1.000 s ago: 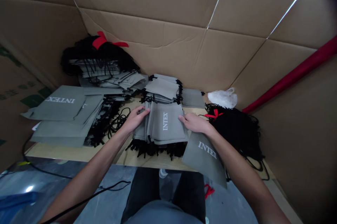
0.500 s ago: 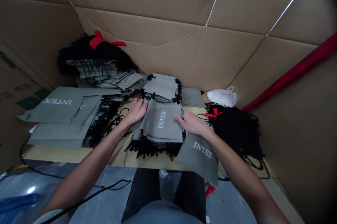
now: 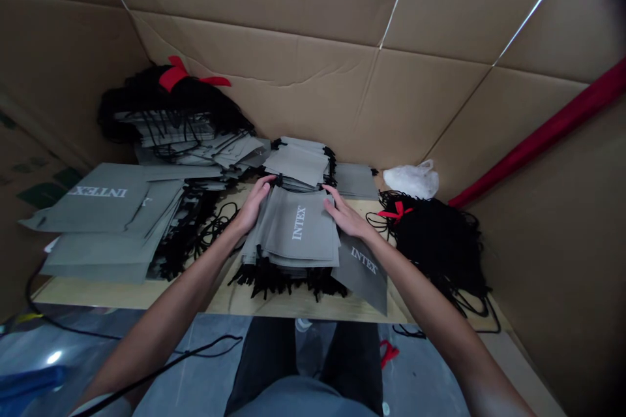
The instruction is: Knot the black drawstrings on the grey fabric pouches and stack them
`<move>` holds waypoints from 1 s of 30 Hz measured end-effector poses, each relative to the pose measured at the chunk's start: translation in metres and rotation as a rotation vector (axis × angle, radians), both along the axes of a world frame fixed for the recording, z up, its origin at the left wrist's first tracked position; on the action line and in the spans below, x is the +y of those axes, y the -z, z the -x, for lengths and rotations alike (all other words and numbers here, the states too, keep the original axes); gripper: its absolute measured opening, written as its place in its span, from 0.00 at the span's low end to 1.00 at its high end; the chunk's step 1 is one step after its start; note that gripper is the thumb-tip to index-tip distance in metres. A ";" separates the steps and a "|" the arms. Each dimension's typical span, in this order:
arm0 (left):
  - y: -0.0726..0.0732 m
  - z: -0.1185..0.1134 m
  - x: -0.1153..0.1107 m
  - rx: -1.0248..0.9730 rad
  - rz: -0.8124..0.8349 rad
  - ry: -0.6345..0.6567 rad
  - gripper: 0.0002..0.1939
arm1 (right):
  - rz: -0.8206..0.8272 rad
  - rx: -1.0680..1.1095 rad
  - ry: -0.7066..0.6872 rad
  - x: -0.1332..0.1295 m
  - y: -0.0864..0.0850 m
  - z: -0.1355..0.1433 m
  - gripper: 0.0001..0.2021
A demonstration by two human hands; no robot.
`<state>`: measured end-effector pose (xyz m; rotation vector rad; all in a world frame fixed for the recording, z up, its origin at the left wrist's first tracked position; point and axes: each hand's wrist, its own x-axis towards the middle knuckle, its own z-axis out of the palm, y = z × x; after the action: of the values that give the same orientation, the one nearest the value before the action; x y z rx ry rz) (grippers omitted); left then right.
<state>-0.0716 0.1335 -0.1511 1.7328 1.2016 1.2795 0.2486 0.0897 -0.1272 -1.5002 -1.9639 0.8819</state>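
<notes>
A stack of grey INTEX pouches (image 3: pixel 296 224), with black cord ends along its near edge, sits in front of me. My left hand (image 3: pixel 254 203) lies against the stack's left side, fingers stretched toward its far corner. At the right side is my right hand (image 3: pixel 342 211), fingers apart, with its thumb over the top pouch's edge. Partly under my right wrist lies a single INTEX pouch (image 3: pixel 364 267), slanting toward the table's front edge. Behind the stack stands another pile of grey pouches (image 3: pixel 298 162).
Larger INTEX pouches (image 3: pixel 110 201) are piled at left. Behind them a black cord bundle with a red tie (image 3: pixel 176 87) tops more pouches. At right are another black cord bundle (image 3: pixel 435 244) and a white plastic bag (image 3: pixel 413 179). Cardboard walls (image 3: pixel 264 71) enclose the wooden table (image 3: pixel 229 293).
The single pouch at right has shifted left and lies flatter beside the stack. My right hand's fingers have spread toward the stack's far right corner. My left hand has moved slightly.
</notes>
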 end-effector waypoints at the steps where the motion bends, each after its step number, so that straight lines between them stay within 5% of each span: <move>1: -0.001 -0.002 -0.001 0.008 -0.003 0.008 0.23 | 0.001 0.005 0.003 0.000 0.001 0.003 0.38; 12: -0.007 -0.003 -0.021 0.069 -0.054 -0.021 0.25 | 0.003 -0.023 0.178 -0.008 0.001 0.014 0.33; 19: -0.008 0.036 -0.091 0.195 -0.023 0.111 0.42 | 0.076 -0.147 0.182 -0.039 -0.005 -0.030 0.33; 21: -0.011 0.043 -0.114 0.255 -0.022 0.162 0.53 | 0.140 -0.189 0.101 -0.055 -0.013 -0.044 0.39; 24: -0.016 0.039 -0.139 0.365 -0.007 0.203 0.65 | 0.202 -0.206 -0.062 -0.082 -0.025 -0.046 0.60; 30: -0.015 0.015 -0.153 0.484 -0.048 0.180 0.65 | 0.146 -0.232 -0.081 -0.120 -0.030 0.000 0.83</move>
<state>-0.0862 -0.0198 -0.1361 2.2102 1.2412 0.8112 0.2489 -0.0298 -0.0967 -1.6809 -2.1805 0.9389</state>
